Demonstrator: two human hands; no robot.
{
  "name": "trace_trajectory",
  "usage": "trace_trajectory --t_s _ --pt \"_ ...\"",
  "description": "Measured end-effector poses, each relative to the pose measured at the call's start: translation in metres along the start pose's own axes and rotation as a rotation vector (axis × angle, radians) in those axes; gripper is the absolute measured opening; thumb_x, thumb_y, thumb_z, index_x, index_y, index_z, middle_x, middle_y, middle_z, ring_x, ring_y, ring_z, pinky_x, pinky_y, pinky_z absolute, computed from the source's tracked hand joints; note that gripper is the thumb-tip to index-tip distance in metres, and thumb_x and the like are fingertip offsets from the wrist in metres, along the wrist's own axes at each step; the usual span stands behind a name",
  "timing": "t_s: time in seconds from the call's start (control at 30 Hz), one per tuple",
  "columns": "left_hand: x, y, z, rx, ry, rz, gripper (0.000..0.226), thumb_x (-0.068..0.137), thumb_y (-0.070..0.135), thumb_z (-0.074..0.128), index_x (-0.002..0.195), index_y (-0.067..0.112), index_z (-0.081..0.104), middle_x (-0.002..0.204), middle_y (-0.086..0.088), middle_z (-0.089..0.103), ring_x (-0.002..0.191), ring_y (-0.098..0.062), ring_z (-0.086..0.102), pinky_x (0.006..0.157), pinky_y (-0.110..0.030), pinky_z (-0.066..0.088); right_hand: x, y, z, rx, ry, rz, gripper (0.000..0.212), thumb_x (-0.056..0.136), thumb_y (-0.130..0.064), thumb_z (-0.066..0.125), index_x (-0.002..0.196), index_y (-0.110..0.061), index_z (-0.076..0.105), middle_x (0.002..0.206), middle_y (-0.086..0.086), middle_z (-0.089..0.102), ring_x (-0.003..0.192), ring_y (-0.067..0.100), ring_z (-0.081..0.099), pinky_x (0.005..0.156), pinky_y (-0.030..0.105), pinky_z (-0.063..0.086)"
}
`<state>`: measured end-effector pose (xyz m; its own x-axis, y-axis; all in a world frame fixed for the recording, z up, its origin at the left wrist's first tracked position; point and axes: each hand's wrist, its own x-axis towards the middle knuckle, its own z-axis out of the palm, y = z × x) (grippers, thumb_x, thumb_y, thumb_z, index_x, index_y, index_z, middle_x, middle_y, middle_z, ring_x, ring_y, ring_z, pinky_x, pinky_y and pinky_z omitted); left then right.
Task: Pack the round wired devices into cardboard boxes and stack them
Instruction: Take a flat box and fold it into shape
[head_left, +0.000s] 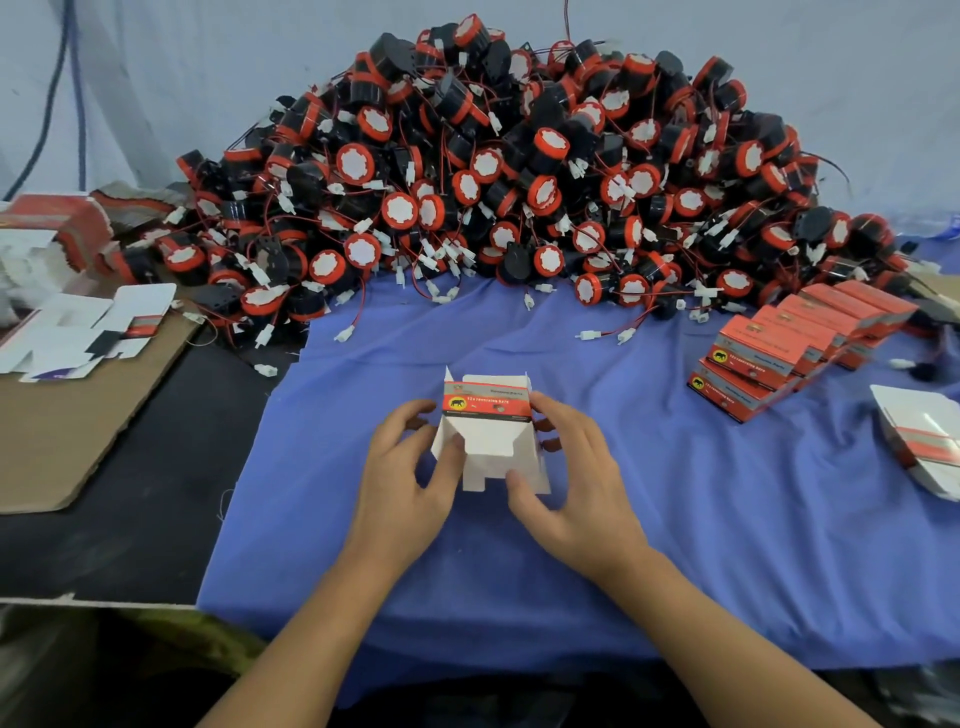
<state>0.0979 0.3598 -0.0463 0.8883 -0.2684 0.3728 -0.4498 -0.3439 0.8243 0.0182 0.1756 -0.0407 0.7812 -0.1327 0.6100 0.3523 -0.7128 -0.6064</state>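
Here both hands, left (402, 457) and right (569, 473), grip a half-folded box (488, 431) on blue cloth (675, 545); device pile (493, 171) behind, packed boxes (789, 343) at right.

Red-and-black round wired devices (519, 171) heap at twelve o'clock behind the white cardboard box (488, 441); stacked red cardboard boxes (779, 343) lie at two o'clock.

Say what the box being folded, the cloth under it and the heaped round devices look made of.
Red-and-white printed folding box: thin paperboard, white matte inside, sharp creased flaps. Blue cloth: woven fabric, matte, wrinkled, frayed edge with loose threads. Round black-and-red wired devices: likely moulded plastic, slightly glossy; white face probably a paper sticker.
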Motion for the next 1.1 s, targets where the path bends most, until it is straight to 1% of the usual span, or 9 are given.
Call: trace_trajectory --t_s 0.17,0.3,0.37,0.43,0.57,0.67,0.77,1.0,1.1 --pt "-0.001 0.007 -0.007 -0.180 0.071 -0.078 0.054 0.092 0.067 0.047 0.127 0.034 0.071 0.139 0.020 0.061 0.131 -0.006 0.054 0.098 -0.028 0.051 -0.002 0.004 0.000 -0.025 -0.135 -0.081 0.087 0.085 -0.025 0.073 0.160 -0.014 0.030 0.164 -0.006 0.030 0.145 0.017 0.037 0.116 0.025 0.036" --pt "-0.004 0.012 -0.010 -0.322 0.031 -0.139 0.044 0.088 0.067 0.055 0.117 0.039 0.072 0.112 0.012 0.074 0.105 -0.011 0.068 0.090 -0.032 0.053 -0.003 0.007 0.003 -0.046 -0.071 -0.112 0.071 0.092 -0.015 0.069 0.156 -0.008 0.037 0.153 -0.004 0.045 0.134 0.013 0.046 0.110 0.032 0.044" --pt "-0.005 0.015 -0.010 -0.341 0.009 -0.111 0.040 0.086 0.071 0.058 0.110 0.041 0.069 0.106 0.016 0.073 0.100 -0.008 0.067 0.085 -0.023 0.049 -0.004 0.008 0.005 -0.057 -0.029 -0.107 0.064 0.098 -0.023 0.066 0.153 -0.005 0.040 0.150 -0.004 0.048 0.133 0.012 0.048 0.108 0.032 0.045" --pt "-0.006 0.017 -0.011 -0.360 0.011 -0.063 0.046 0.084 0.079 0.056 0.110 0.043 0.063 0.112 0.019 0.069 0.109 -0.004 0.065 0.086 -0.015 0.047 -0.004 0.007 0.004 -0.058 -0.006 -0.065 0.066 0.100 -0.037 0.062 0.155 -0.011 0.037 0.148 -0.008 0.049 0.132 0.006 0.047 0.108 0.026 0.043" --pt "-0.009 0.013 -0.011 -0.340 -0.040 0.012 0.062 0.085 0.089 0.039 0.128 0.047 0.055 0.126 0.016 0.065 0.119 -0.013 0.062 0.093 -0.030 0.050 -0.002 0.004 0.002 -0.010 0.059 0.004 0.078 0.097 -0.052 0.062 0.159 -0.018 0.028 0.137 -0.002 0.053 0.126 -0.001 0.047 0.105 0.017 0.038" --pt "-0.008 0.011 -0.010 -0.310 -0.093 0.058 0.072 0.091 0.086 0.028 0.141 0.041 0.054 0.134 0.011 0.064 0.117 -0.017 0.063 0.095 -0.024 0.049 -0.002 0.004 0.002 -0.012 0.078 0.004 0.079 0.097 -0.056 0.059 0.158 -0.013 0.032 0.136 -0.001 0.053 0.127 0.004 0.049 0.105 0.020 0.040" --pt "-0.009 0.011 -0.010 -0.307 -0.097 0.094 0.061 0.097 0.080 0.022 0.137 0.049 0.056 0.128 0.011 0.067 0.116 -0.017 0.064 0.096 -0.021 0.047 -0.001 0.005 0.000 -0.019 0.085 0.024 0.076 0.099 -0.056 0.055 0.158 -0.014 0.032 0.135 -0.004 0.051 0.124 0.010 0.051 0.105 0.024 0.042" --pt "-0.004 0.029 -0.003 -0.409 -0.093 -0.108 0.041 0.084 0.078 0.060 0.109 0.046 0.062 0.116 0.008 0.071 0.108 -0.018 0.069 0.093 -0.043 0.056 0.005 -0.002 -0.002 0.088 0.030 0.145 0.065 0.098 -0.059 0.053 0.153 -0.025 0.041 0.133 -0.016 0.055 0.125 0.010 0.056 0.104 0.022 0.044" --pt "0.001 0.044 0.005 -0.563 -0.025 -0.213 0.046 0.081 0.066 0.067 0.107 0.029 0.059 0.109 0.002 0.073 0.104 -0.018 0.071 0.088 -0.037 0.058 0.013 -0.020 0.004 0.312 0.058 0.304 0.054 0.097 -0.061 0.051 0.141 -0.031 0.054 0.134 -0.014 0.058 0.129 0.007 0.055 0.105 0.025 0.046"
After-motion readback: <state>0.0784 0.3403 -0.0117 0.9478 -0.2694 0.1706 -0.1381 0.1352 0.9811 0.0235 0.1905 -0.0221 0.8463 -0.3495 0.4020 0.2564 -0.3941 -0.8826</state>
